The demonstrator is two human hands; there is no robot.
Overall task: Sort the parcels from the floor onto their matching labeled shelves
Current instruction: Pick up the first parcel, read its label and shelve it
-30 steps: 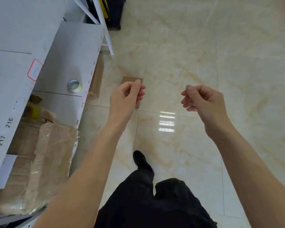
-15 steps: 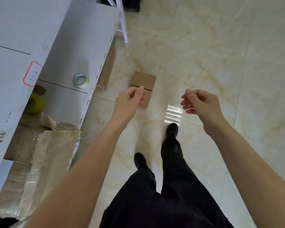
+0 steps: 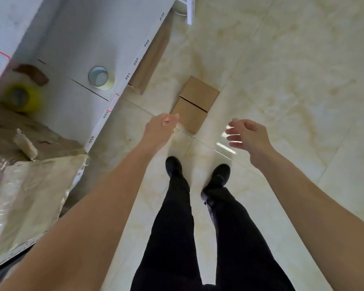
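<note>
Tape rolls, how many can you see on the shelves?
2. A clear tape roll lies flat on the white shelf; a yellow tape roll sits on the lower level left. Others may be hidden.

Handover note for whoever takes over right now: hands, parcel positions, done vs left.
Left hand: loosely curled, holds nothing.
Right hand: loosely curled, holds nothing.
Cardboard box: on the floor ahead of both hands, untouched.
Flat cardboard parcel: on the floor against the shelf unit.
Done: nothing visible in hand.
Left: pick up the box, shelve it by label.
</note>
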